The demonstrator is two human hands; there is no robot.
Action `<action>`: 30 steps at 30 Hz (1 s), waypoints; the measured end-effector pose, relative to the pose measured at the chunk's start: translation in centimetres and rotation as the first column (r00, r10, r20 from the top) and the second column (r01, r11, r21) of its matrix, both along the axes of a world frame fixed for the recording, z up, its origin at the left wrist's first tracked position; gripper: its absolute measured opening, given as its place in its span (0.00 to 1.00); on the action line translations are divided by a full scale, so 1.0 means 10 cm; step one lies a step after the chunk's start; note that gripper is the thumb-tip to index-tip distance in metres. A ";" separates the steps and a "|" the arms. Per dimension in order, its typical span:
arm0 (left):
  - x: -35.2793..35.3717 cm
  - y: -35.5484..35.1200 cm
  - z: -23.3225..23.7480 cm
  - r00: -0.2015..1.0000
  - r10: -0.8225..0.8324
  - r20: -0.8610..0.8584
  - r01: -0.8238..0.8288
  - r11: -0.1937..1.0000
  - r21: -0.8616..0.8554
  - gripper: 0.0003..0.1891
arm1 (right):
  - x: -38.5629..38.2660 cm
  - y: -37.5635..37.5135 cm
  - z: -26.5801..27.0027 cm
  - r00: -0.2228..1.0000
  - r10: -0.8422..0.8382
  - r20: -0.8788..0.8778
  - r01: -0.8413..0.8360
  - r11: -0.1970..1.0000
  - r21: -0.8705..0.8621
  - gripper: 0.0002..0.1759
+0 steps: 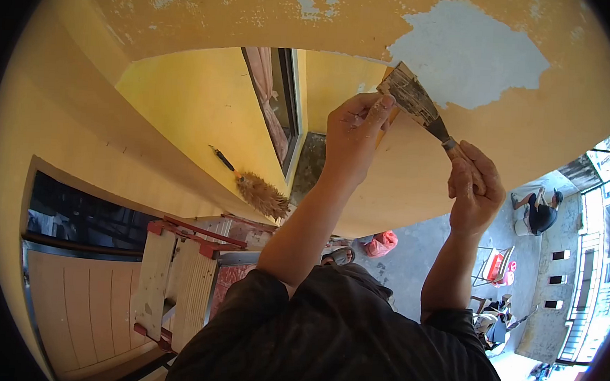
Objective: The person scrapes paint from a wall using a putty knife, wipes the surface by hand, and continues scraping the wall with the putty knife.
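A putty knife, its wide blade smeared with dried brownish residue, is held up in front of the wall. My right hand is closed around its handle. At the blade's lower left corner, the thumb and fingers of my left hand are pinched together, seemingly gripping the blade's edge. Pale dust coats the left fingertips. Behind the blade, a grey-white bare patch shows where the orange paint is gone.
To the lower left stands a stepladder with red fittings. A bristly brush and a thin dark-handled tool lie on the yellow ledge. Far below at right, another person bends over a bucket near a red-and-white item.
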State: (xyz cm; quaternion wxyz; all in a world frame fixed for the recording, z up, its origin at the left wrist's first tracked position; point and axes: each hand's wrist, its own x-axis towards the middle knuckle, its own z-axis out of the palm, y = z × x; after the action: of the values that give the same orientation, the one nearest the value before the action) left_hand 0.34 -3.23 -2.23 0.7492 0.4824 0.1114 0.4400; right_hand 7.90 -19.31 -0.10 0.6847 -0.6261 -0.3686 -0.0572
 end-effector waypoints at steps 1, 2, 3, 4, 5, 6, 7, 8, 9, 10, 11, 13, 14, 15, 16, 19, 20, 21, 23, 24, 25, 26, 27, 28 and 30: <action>0.01 0.03 -0.02 0.999 0.032 0.023 -0.033 0.999 0.025 0.12 | 0.04 0.01 0.03 0.999 0.000 0.047 0.002 0.999 -0.037 0.12; 0.03 0.06 -0.03 0.997 0.062 0.045 -0.065 0.997 0.051 0.11 | 0.07 0.01 0.04 0.999 0.003 0.046 -0.001 0.999 -0.043 0.12; 0.05 0.08 -0.02 0.997 0.064 0.043 -0.066 0.997 0.045 0.11 | 0.10 0.00 0.04 0.997 -0.021 0.072 0.023 0.999 -0.035 0.12; 0.05 0.08 0.00 0.997 0.040 0.059 -0.044 0.997 0.061 0.11 | 0.10 -0.01 0.05 0.994 -0.046 0.096 0.049 0.998 -0.028 0.12; 0.05 0.09 0.03 0.997 0.017 0.075 -0.023 0.997 0.078 0.10 | 0.09 -0.02 0.07 0.995 -0.045 0.092 0.048 0.998 -0.034 0.12; 0.05 0.09 0.06 0.997 0.017 0.071 -0.022 0.997 0.070 0.10 | 0.06 -0.02 0.10 0.997 -0.021 0.077 0.022 1.000 -0.015 0.12; 0.04 0.07 0.10 0.994 0.014 0.105 -0.018 0.999 0.040 0.10 | 0.05 -0.03 0.14 0.998 0.000 0.062 0.000 1.000 0.003 0.11; 0.05 0.06 0.11 0.990 0.008 0.138 -0.010 1.000 0.012 0.10 | 0.07 -0.05 0.15 0.995 -0.062 0.084 0.065 0.997 -0.037 0.11; 0.05 0.06 0.10 0.991 0.001 0.133 -0.002 1.000 0.008 0.10 | 0.06 -0.05 0.18 0.994 -0.069 0.079 0.072 0.997 -0.041 0.11; 0.05 0.07 0.09 0.988 -0.021 0.153 0.018 1.000 0.020 0.10 | 0.05 -0.04 0.21 0.998 -0.049 0.050 0.052 0.998 -0.046 0.11; 0.05 0.08 0.09 0.983 -0.044 0.176 0.039 0.999 0.034 0.09 | 0.06 -0.03 0.22 0.999 -0.030 0.025 0.031 0.998 -0.047 0.11; 0.05 0.11 0.11 0.977 -0.062 0.204 0.056 0.998 0.034 0.08 | 0.15 -0.06 0.14 0.998 -0.015 0.060 0.018 0.998 -0.053 0.12; 0.04 0.11 0.10 0.971 -0.071 0.228 0.066 0.997 0.030 0.08 | 0.18 -0.08 0.11 0.996 0.007 0.092 -0.002 0.998 -0.063 0.13; 0.05 0.10 0.09 0.971 -0.077 0.227 0.071 0.997 0.034 0.08 | 0.19 -0.07 0.10 0.996 0.002 0.091 0.004 0.998 -0.059 0.13; 0.05 0.10 0.08 0.966 -0.072 0.250 0.067 0.997 0.028 0.07 | 0.19 -0.06 0.09 0.991 0.128 -0.044 -0.124 0.990 0.068 0.14; 0.10 0.11 0.07 0.962 -0.041 0.270 0.038 0.999 0.019 0.07 | 0.25 0.04 0.07 0.923 0.340 -0.181 -0.277 0.913 0.299 0.16; 0.10 0.11 0.06 0.965 -0.016 0.260 0.014 1.000 0.008 0.06 | 0.26 0.07 0.04 0.889 0.409 -0.205 -0.311 0.869 0.383 0.16; 0.10 0.12 0.04 0.970 -0.024 0.242 0.022 1.000 0.008 0.06 | 0.25 0.09 0.04 0.888 0.402 -0.222 -0.297 0.872 0.390 0.16; 0.11 0.17 0.04 0.975 0.003 0.224 -0.014 0.999 0.048 0.06 | 0.26 0.13 0.07 0.947 0.227 -0.226 -0.168 0.953 0.250 0.15; 0.10 0.18 0.03 0.979 -0.008 0.205 -0.002 0.999 0.046 0.06 | 0.24 0.16 0.07 0.968 0.165 -0.189 -0.118 0.964 0.239 0.14; 0.09 0.20 0.04 0.973 0.017 0.230 -0.025 0.999 0.030 0.06 | 0.21 0.21 0.07 0.966 0.155 -0.206 -0.105 0.966 0.236 0.14; 0.06 0.22 0.05 0.966 0.043 0.254 -0.048 0.999 0.013 0.06 | 0.16 0.26 0.08 0.983 0.112 -0.143 -0.082 0.976 0.200 0.15; 0.04 0.25 0.06 0.970 0.029 0.243 -0.033 0.999 0.013 0.06 | 0.12 0.29 0.09 0.995 0.067 -0.073 -0.054 0.984 0.168 0.17; 0.02 0.29 0.08 0.970 -0.012 0.243 0.003 0.999 0.038 0.06 | 0.11 0.29 0.12 0.998 0.043 -0.042 -0.036 0.987 0.156 0.16; 0.01 0.32 0.09 0.982 -0.045 0.185 0.020 0.990 0.138 0.07 | 0.13 0.21 0.12 0.997 0.055 -0.053 -0.043 0.978 0.204 0.13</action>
State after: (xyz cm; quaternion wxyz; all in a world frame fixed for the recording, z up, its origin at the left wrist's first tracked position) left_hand 0.40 -0.03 -1.38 0.7290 0.4903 0.0025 0.4776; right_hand 9.16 -17.22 1.06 0.7565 -0.5453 -0.3561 -0.0591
